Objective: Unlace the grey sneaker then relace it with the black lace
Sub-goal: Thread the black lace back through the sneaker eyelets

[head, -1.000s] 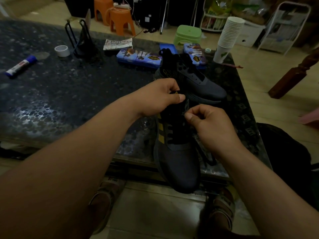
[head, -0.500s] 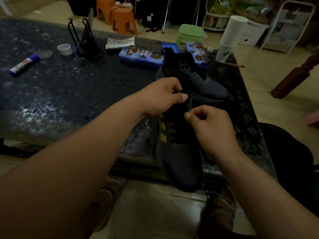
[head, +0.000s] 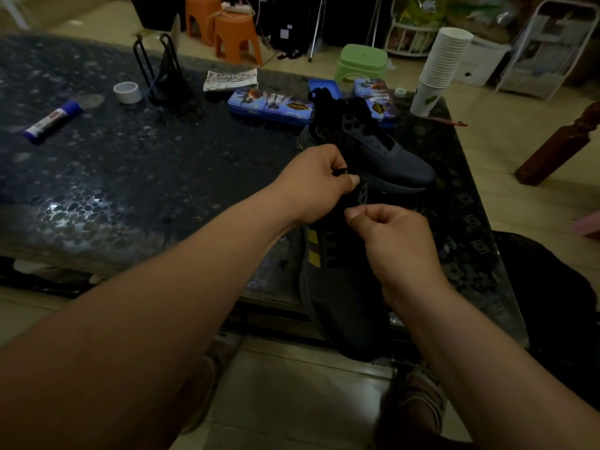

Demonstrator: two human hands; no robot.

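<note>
- Left hand point(head: 319, 181) was clenched in a pinch, with the tip of the black lace point(head: 341, 172) gripped between thumb and forefinger and poking out past the thumb.
- Right hand point(head: 393, 241) had its fingers curled and the thumb pressed on the forefinger, just above the shoe's lacing area. It was too dark to tell whether any lace sat in that pinch.
- The two hands were near each other but not touching, left one higher and further from the camera.
- Grey sneaker point(head: 344, 303) lay at the near right edge of the tabletop point(head: 130, 190), toe pointing at the person and hanging over the edge, collar under the hands. Yellow stripes point(head: 312, 248) showed on its side.
- Second sneaker point(head: 389, 154) sat on the tabletop just behind the hands, toe pointing right.
- Two blue pencil cases point(head: 269, 103) lay behind that shoe.
- Stack of paper cups point(head: 438, 69) stood at the far right corner.
- Glue stick point(head: 52, 121) and tape roll point(head: 127, 91) lay at far left, well apart from the shoes.
- Black wire stand point(head: 162, 73) stood beside the tape roll.
- Orange stools point(head: 237, 37) and a green stool point(head: 362, 63) stood on the floor beyond the tabletop.
</note>
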